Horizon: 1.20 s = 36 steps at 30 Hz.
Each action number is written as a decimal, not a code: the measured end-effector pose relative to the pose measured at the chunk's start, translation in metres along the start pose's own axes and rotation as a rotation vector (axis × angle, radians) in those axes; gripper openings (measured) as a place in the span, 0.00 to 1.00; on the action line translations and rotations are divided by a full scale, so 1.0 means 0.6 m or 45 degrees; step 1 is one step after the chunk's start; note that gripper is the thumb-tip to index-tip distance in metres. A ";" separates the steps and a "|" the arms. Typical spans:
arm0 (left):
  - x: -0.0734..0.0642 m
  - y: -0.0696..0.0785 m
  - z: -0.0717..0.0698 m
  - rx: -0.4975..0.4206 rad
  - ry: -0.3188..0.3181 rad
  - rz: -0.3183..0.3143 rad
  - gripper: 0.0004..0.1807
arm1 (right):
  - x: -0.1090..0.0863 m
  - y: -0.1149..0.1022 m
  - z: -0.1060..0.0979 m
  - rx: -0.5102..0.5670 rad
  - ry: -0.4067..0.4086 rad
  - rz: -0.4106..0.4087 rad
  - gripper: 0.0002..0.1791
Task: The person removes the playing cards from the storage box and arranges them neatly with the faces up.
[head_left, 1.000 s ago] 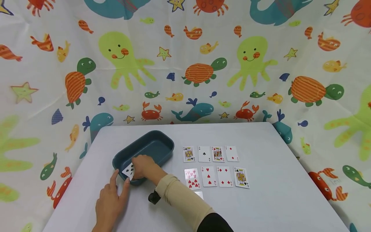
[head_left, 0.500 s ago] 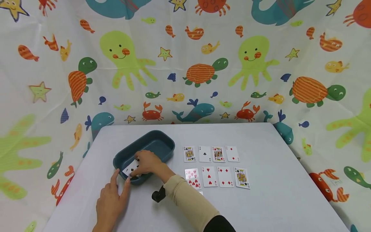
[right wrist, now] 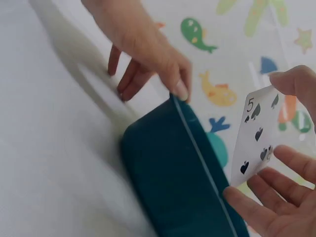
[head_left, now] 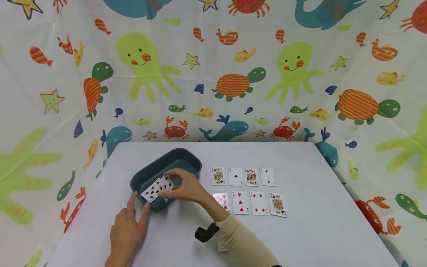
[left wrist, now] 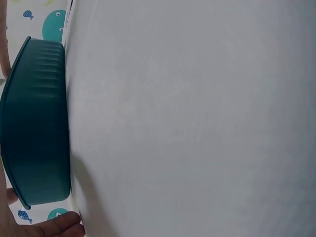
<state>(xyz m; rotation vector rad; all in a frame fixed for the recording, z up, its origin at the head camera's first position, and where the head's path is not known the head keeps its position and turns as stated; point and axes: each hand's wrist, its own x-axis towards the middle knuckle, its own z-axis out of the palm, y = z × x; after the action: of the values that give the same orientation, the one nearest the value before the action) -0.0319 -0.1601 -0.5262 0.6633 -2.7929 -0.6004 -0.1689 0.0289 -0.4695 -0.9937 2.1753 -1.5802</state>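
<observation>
In the head view my right hand [head_left: 186,187] pinches a five of spades [head_left: 166,185] between thumb and fingers, above the dark teal tray [head_left: 186,157]. The right wrist view shows this five of spades [right wrist: 256,131] tilted on edge beside the tray's rim. Another playing card with black pips [head_left: 151,191] is at the tray's near-left end. My left hand [head_left: 126,230] touches the tray's near-left corner, index finger and thumb spread apart. In the right wrist view the left thumb tip [right wrist: 180,92] is on the rim.
Right of the tray, face-up cards form two rows, including a card with a club [head_left: 235,177] and a four of diamonds [head_left: 258,203]. The right forearm partly hides the ten of hearts [head_left: 221,200] and a lower card [head_left: 222,246]. A sea-animal cloth [head_left: 230,85] hangs behind.
My right hand has risen and moved right from the tray's near-left end, now with the five of spades lifted in its fingers. The left hand stays at the corner.
</observation>
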 end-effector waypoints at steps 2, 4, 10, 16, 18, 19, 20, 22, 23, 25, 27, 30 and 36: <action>0.001 0.001 0.001 -0.004 -0.003 0.007 0.40 | -0.015 -0.003 -0.009 0.036 -0.002 -0.033 0.35; 0.001 0.002 0.003 -0.006 -0.003 0.006 0.40 | -0.028 -0.007 -0.018 0.049 0.000 -0.057 0.35; -0.001 0.002 0.007 -0.017 0.009 -0.012 0.39 | -0.073 -0.016 -0.045 0.084 0.006 -0.054 0.35; -0.006 -0.003 0.003 -0.018 0.004 -0.055 0.40 | -0.133 -0.007 -0.077 0.050 -0.033 -0.042 0.37; -0.007 -0.004 0.003 -0.022 -0.004 -0.053 0.40 | -0.158 0.001 -0.089 0.027 -0.049 -0.048 0.36; -0.007 -0.003 0.003 -0.026 -0.010 -0.049 0.40 | -0.171 0.006 -0.095 0.011 -0.053 -0.052 0.36; -0.007 -0.003 0.004 -0.026 -0.012 -0.046 0.40 | -0.185 0.011 -0.101 -0.006 -0.058 -0.056 0.36; -0.006 -0.002 0.005 -0.026 -0.015 -0.039 0.40 | -0.213 0.024 -0.113 -0.064 -0.061 -0.079 0.36; -0.007 -0.002 0.005 -0.026 -0.012 -0.036 0.40 | -0.227 0.030 -0.120 -0.094 -0.059 -0.089 0.36; -0.006 -0.001 0.005 -0.025 -0.003 -0.024 0.40 | -0.255 0.044 -0.133 -0.169 -0.057 -0.116 0.36; -0.004 0.001 0.004 -0.023 0.005 -0.010 0.39 | -0.281 0.056 -0.148 -0.245 -0.057 -0.137 0.37; -0.001 0.002 -0.001 -0.020 0.011 0.005 0.40 | -0.313 0.066 -0.170 -0.416 -0.052 -0.099 0.38; 0.001 0.006 -0.001 -0.019 0.003 -0.002 0.40 | -0.358 0.076 -0.198 -0.745 -0.132 0.023 0.37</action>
<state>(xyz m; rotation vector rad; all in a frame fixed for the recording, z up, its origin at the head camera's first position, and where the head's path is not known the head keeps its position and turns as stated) -0.0334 -0.1577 -0.5245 0.6626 -2.7829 -0.6198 -0.0988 0.2658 -0.5043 -1.1669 2.6158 -0.8601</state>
